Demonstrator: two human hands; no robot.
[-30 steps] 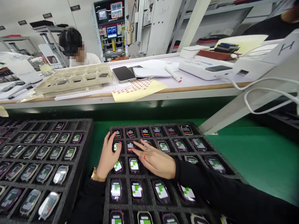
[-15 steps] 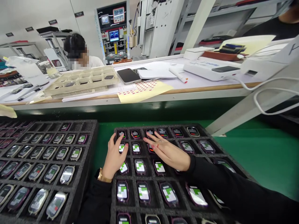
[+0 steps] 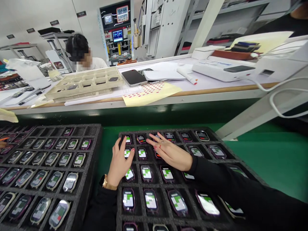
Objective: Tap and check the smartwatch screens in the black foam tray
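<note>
A dark foam tray in front of me holds smartwatch bodies in rows of square pockets, many with lit green-and-white screens. My left hand, fingers apart and holding nothing, hovers at the tray's far left corner. Its index fingertip is at the corner watch, whose screen is green and white; whether it touches cannot be told. My right hand reaches across the far rows with fingers stretched out and nothing held. Its fingertips are beside a watch with a dark, text-filled screen, and the hand partly covers other watches.
A second foam tray with more watches lies to the left. Beyond is a white bench with a cream compartment tray, a phone, a yellow sticker sheet and a white device. A person sits behind it.
The corner watch's screen has turned from dark text to green and white. My left index finger has lifted slightly, and my right fingertips have shifted left toward the neighbouring watch.
</note>
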